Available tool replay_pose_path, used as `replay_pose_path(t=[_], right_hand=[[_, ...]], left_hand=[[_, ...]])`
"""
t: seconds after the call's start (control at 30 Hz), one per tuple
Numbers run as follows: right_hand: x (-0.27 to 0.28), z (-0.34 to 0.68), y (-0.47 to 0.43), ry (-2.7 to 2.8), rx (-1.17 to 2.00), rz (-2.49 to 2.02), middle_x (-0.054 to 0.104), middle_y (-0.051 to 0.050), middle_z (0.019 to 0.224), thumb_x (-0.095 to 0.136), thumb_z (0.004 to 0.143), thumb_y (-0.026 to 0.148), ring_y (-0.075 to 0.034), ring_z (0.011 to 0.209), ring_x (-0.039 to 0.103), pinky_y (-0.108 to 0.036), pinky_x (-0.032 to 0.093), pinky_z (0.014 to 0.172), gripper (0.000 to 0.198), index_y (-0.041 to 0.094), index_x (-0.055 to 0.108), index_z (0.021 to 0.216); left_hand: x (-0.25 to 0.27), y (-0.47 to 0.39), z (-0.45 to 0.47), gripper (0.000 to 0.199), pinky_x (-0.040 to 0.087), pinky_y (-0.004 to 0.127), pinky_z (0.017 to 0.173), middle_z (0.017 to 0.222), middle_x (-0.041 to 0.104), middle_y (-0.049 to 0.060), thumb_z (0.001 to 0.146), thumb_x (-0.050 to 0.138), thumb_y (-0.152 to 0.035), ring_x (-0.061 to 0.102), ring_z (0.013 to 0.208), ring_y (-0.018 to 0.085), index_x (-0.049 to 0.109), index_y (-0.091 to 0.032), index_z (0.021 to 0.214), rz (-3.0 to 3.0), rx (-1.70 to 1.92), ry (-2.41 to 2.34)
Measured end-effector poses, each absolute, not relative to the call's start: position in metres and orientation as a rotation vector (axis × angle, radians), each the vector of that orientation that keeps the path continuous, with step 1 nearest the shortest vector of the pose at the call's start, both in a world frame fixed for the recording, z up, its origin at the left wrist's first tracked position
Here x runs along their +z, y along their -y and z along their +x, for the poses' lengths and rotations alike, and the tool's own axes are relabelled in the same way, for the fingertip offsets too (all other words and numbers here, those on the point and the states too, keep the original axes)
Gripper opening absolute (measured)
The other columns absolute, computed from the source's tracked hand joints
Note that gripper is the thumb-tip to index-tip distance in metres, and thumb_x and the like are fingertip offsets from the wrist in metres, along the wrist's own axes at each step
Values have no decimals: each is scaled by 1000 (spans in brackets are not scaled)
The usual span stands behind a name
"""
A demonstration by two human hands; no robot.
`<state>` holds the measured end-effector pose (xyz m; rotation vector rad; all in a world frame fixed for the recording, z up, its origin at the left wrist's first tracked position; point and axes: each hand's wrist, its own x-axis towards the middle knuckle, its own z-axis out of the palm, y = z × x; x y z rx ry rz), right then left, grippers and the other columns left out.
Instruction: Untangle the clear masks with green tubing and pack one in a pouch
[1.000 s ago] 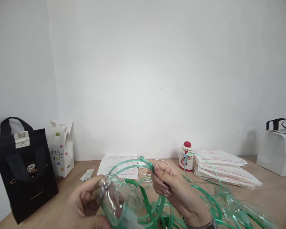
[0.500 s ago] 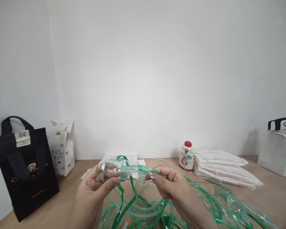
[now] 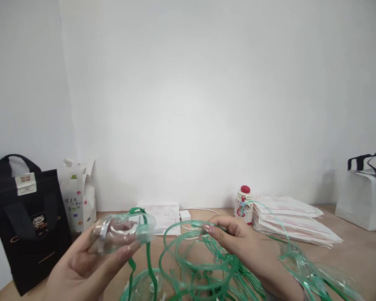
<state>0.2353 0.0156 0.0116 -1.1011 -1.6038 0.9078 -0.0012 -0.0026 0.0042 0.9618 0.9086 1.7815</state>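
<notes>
My left hand (image 3: 90, 259) is closed around a clear oxygen mask (image 3: 119, 228) with a metal nose strip. Its translucent connector (image 3: 145, 232) points right, and a green elastic strap (image 3: 148, 261) hangs down from the mask. Between thumb and fingers, my right hand (image 3: 232, 240) pinches green tubing (image 3: 188, 223), which falls in loose loops below. A gap separates the connector from the tubing. Under my hands lies another clear mask (image 3: 146, 286), partly cut off by the frame's lower edge, beside more coiled tubing.
More clear masks (image 3: 303, 263) and tubing lie at right. Behind them are stacked paper packets (image 3: 288, 219) and a red-topped bottle (image 3: 244, 205). Papers (image 3: 163, 217) and a white adapter (image 3: 184, 215) sit near the wall. Bags stand left, one black (image 3: 31, 234), and a white one (image 3: 357, 200) right.
The tubing has come off the mask's connector. My left hand has moved left with the mask, while my right hand keeps the tubing, whose loops now hang more in view.
</notes>
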Motion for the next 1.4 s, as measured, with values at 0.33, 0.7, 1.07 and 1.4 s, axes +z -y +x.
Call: replay_pose_path(t=[0.33, 0.7, 1.07, 1.4], right_hand=[[11, 223, -7, 1571, 1118, -947, 38, 5, 54, 67, 74, 46, -7, 49, 26, -22, 18, 44, 30, 17, 65, 71], [7, 216, -8, 1570, 1084, -926, 33, 7, 52, 65, 73, 49, -6, 47, 23, -23, 14, 43, 34, 16, 63, 72], [3, 220, -13, 1512, 1076, -923, 36, 6, 52, 67, 70, 53, -7, 47, 25, -23, 16, 43, 37, 17, 63, 73], [6, 214, -9, 1539, 984, -929, 49, 3, 62, 67, 72, 47, -8, 50, 30, -23, 23, 45, 27, 20, 69, 74]], left_hand=[[-8, -19, 14, 30, 53, 26, 71, 77, 68, 3, 62, 79, -29, 63, 79, 20, 67, -19, 88, 1277, 1470, -885], [-10, -18, 14, 26, 54, 26, 69, 78, 70, 2, 61, 79, -23, 65, 78, 19, 68, -20, 85, 1191, 1472, -741], [-8, -19, 15, 26, 51, 23, 71, 69, 63, -2, 57, 81, -29, 60, 76, 16, 64, -19, 74, 1019, 1698, -797], [-8, -15, 19, 27, 52, 26, 73, 72, 65, -1, 58, 81, -24, 61, 76, 16, 68, -20, 81, 1044, 1611, -716]])
